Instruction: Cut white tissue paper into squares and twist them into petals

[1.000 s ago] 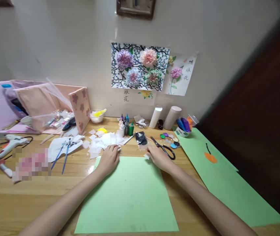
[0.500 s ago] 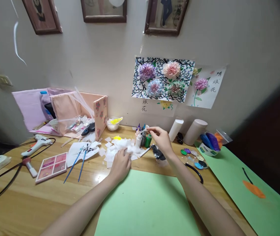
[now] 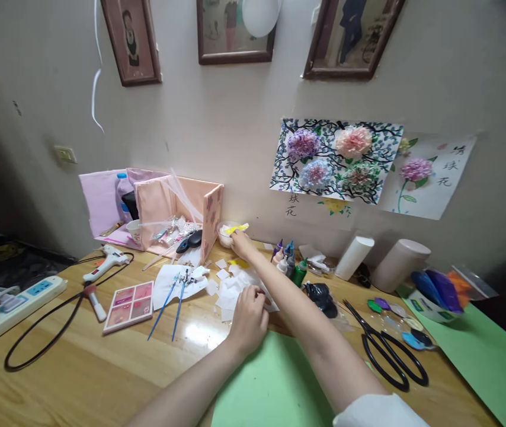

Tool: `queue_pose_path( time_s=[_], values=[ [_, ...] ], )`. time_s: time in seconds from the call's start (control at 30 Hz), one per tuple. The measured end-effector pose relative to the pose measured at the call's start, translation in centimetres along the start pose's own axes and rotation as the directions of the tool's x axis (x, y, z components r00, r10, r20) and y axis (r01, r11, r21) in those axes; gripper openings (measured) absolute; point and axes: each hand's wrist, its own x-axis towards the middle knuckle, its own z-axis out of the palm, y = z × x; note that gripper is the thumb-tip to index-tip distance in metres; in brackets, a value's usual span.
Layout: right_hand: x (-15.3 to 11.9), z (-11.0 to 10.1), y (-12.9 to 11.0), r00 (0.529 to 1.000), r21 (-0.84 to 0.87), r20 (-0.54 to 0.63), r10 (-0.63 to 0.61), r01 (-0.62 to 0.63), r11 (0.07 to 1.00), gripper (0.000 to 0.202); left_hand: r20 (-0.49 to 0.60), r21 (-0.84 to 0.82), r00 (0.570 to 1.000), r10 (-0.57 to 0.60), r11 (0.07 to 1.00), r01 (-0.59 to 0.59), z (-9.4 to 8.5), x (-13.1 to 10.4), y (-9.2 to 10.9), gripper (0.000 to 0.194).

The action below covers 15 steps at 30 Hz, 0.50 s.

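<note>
My right hand (image 3: 243,245) reaches across to a clear bowl (image 3: 225,239) by the wall, which holds white stuff with a yellow piece (image 3: 236,229) across its top. The fingers look bent together at the bowl's rim; what they grip, if anything, is hidden. Lower down, my left hand (image 3: 249,317) is curled, knuckles up, beside crumpled white tissue paper (image 3: 231,295) and above the green sheet (image 3: 266,385). Whatever lies under its fingers is out of sight. Small white paper squares (image 3: 222,274) are scattered left of the tissue.
Paint bottles (image 3: 300,273) and a black bag (image 3: 321,296) stand right of my forearm, with black scissors (image 3: 386,350) nearer. To the left lie paintbrushes (image 3: 177,309), a pink palette (image 3: 129,305), a glue gun (image 3: 105,262) and a power strip (image 3: 17,311). A fabric box (image 3: 213,219) is behind.
My right hand has gone from beside the paint bottles to the bowl at the left, crossing beyond my left hand. My left fingers have curled. The view has shifted left, and the scissors now show.
</note>
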Motion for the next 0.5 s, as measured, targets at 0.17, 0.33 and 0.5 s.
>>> queue_pose_path(
  time_s=[0.17,0.33,0.5],
  values=[
    [0.4,0.5,0.8,0.995,-0.189,0.082,0.057,-0.041,0.981,0.031,0.02,-0.019,1.0,0.011,1.0,-0.01,0.2,0.0,-0.3,0.026],
    [-1.3,-1.0,2.4,0.97,-0.275,0.235,0.052,0.015,0.961,0.03,0.042,-0.017,0.998,0.037,0.999,-0.036,0.2,0.1,-0.5,0.028],
    [-4.0,-2.5,3.3,0.965,-0.291,0.263,0.005,0.074,0.954,0.018,0.097,-0.008,0.993,0.061,0.998,-0.06,0.2,0.2,-0.3,0.026]
  ],
)
